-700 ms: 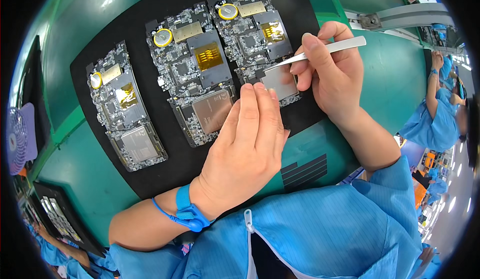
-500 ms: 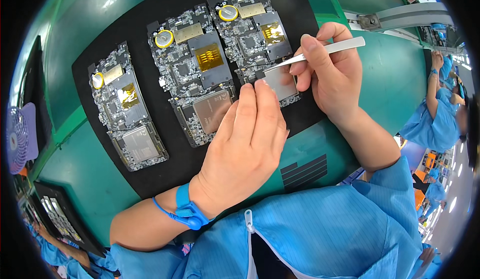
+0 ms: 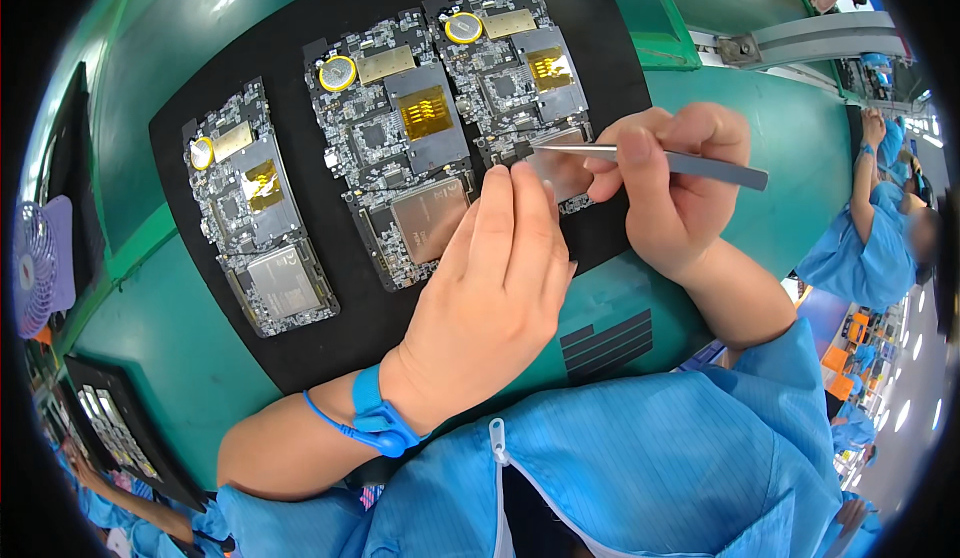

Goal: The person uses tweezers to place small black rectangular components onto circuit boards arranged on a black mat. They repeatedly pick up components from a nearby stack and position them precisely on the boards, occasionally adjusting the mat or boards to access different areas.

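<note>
My right hand point(image 3: 685, 173) pinches a pair of metal tweezers point(image 3: 715, 169), their tips pointing left over the right-hand circuit board point(image 3: 505, 88). The tips are at the upper edge of a silver rectangular module point(image 3: 557, 166) on that board. My left hand point(image 3: 490, 278) has its fingers together, fingertips on the same board's left edge close to the tweezer tips; its thumb is hidden. A middle circuit board point(image 3: 370, 138) lies partly under my left hand. Further left lies another circuit board point(image 3: 225, 203). Each board carries a yellow-rimmed coin cell point(image 3: 337, 74) and amber film point(image 3: 425, 113).
The boards lie on a black mat point(image 3: 300, 363) over a green work surface point(image 3: 160, 328). Dark strips point(image 3: 610, 345) are near the front edge. A purple fan point(image 3: 40, 268) stands at far left, above a black tray point(image 3: 120, 423) with boards. A blue strap point(image 3: 372, 418) circles my left wrist. Co-workers sit right.
The tweezers have turned in my right hand, their rear end dropping lower and their tips shifting slightly. My left hand stays nearly still. The whole view has shifted a little.
</note>
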A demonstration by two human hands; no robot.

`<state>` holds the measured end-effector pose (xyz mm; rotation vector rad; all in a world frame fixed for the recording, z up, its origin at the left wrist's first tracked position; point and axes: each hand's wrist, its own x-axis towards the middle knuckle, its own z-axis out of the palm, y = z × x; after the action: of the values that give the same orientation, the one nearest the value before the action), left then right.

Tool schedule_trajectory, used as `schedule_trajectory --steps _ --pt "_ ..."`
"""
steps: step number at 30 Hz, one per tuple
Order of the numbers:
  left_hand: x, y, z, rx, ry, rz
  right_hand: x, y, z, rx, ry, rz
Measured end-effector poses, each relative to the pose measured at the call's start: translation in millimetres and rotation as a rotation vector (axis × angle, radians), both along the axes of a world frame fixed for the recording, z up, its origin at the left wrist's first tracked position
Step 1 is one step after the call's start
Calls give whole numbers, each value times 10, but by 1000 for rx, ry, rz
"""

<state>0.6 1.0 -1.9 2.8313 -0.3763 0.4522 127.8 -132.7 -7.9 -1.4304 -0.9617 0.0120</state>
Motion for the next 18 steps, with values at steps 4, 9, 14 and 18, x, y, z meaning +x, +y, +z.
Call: schedule_trajectory --steps 4,9,14,18 --pt "-10 -15 -10 72 -16 -4 -2 8 -19 -20 -49 17" --pt "-11 -20 -17 85 -27 2 20 0 -53 -72 -141 0" --pt "-12 -19 0 102 -27 3 23 -53 8 -213 -267 -3" --pt "-15 -27 24 52 -70 -48 -99 -104 107 13 170 -73"
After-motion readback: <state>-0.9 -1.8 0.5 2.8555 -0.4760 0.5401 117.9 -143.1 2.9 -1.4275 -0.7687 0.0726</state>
